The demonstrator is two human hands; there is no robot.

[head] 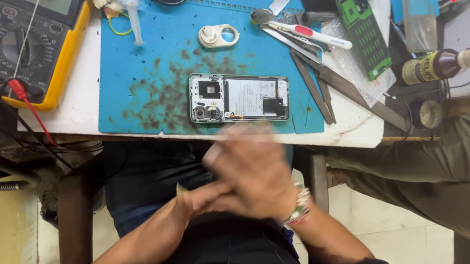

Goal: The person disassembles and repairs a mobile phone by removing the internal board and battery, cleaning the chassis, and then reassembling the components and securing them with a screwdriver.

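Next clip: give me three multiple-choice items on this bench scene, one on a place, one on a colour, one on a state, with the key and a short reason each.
1. Where does the opened phone lie?
A. On the blue work mat
B. On the person's lap
C. On top of the multimeter

2. What colour is the casing of the multimeter?
A. Green
B. Yellow
C. White

3. How are the person's two hands placed?
A. One on the phone, one on the tweezers
B. Both flat on the mat
C. Together below the table edge, off the phone

Key:
1 A: the phone rests near the mat's front edge, back cover off and insides showing.
2 B: a yellow shell surrounds its dark face, with a red probe plug in it.
3 C: the left hand and the blurred right hand meet over the lap, touching nothing on the table.
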